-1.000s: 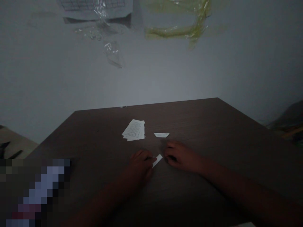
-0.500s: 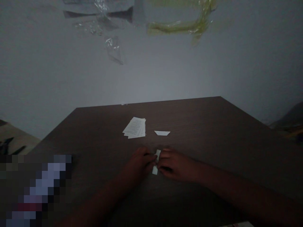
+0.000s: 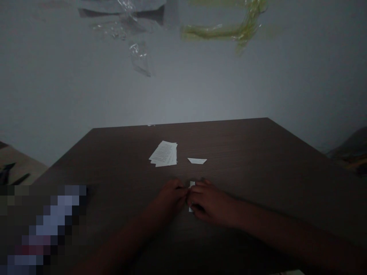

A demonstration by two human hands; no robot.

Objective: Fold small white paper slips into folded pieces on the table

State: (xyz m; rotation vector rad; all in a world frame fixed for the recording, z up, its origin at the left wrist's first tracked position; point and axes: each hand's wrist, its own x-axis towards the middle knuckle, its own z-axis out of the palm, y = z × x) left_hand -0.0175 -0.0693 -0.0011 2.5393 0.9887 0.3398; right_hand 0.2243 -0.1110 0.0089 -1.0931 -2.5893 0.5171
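A narrow folded strip of white paper (image 3: 192, 184) lies on the table between my hands, mostly covered by fingers. My right hand (image 3: 208, 198) is over it with bent fingers pressed onto the paper. My left hand (image 3: 174, 194) touches the strip's left edge, fingers closed together. Just beyond my hands rests a small folded paper piece (image 3: 197, 161), shaped like a boat, with printed lines. Farther left is a fanned pile of printed paper sheets (image 3: 164, 153).
The dark brown wooden table (image 3: 243, 152) meets a grey wall (image 3: 206, 84) at its far edge. Clear tape (image 3: 140, 57) and yellow tape (image 3: 212, 32) stick to the wall. A pixelated area (image 3: 54, 217) covers the lower left. Dark objects (image 3: 351, 149) stand beyond the table's right side.
My right hand has shifted slightly left and now covers more of the paper strip. The strip stands straighter than before. The pile and folded piece stay in place.
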